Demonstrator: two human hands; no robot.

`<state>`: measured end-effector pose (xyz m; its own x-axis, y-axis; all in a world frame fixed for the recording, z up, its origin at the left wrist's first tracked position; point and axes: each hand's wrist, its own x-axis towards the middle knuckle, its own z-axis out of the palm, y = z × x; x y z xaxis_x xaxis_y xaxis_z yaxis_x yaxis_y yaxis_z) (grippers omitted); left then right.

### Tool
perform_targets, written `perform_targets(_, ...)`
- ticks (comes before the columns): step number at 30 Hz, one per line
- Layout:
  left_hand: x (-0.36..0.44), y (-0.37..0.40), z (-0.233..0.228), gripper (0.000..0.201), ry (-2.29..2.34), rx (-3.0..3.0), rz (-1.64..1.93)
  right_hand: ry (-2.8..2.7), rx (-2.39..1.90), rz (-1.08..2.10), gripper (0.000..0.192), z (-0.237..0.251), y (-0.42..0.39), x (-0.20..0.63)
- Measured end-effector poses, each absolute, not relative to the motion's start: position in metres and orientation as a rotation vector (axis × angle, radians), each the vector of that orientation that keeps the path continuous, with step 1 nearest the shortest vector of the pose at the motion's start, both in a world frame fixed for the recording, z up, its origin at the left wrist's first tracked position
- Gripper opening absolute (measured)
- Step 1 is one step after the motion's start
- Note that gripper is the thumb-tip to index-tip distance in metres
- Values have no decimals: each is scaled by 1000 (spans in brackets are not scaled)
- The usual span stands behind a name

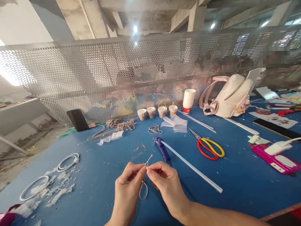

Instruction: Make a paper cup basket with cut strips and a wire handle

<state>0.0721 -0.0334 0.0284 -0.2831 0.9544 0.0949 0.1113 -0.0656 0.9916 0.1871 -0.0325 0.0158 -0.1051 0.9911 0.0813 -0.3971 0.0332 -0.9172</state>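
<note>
Both my hands meet over the near middle of the blue table, pinching a thin beige cord (143, 190). My left hand (130, 185) is closed, thumb and forefinger on the cord near its frayed end, which sticks up above the fingertips. My right hand (166, 185) pinches the same cord right beside them. A loop of it hangs below the fingers. Just beyond my right hand lies a blue hot glue gun (162, 150) with a long clear glue stick (195, 169) in its back. Scissors (208, 146) with red and yellow handles rest further right.
Along the perforated metal screen (94, 72) stand several small wrapped cups (150, 112), a stack of paper cups (189, 100) and a pale backpack (230, 95). Coiled cord (121, 124) lies behind. White rings (68, 162) and torn scraps are at left; a magenta power strip (274, 160) is at right.
</note>
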Motion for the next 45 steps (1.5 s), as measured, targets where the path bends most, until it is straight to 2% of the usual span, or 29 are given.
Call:
perform_targets(14,71,-34,28,31,1193,877,1352,-853,-832,1614,34,12,-29,183)
perform_targets(27,66,-31,35,33,992,666,1078,-591,-733,1872,32,8,-23,182)
perform_targets(38,64,-29,31,36,1133,839,1133,-604,-737,1872,29,11,-21,185)
perform_targets(45,62,-28,28,37,1064,844,1060,-611,-727,1891,28,9,-21,186)
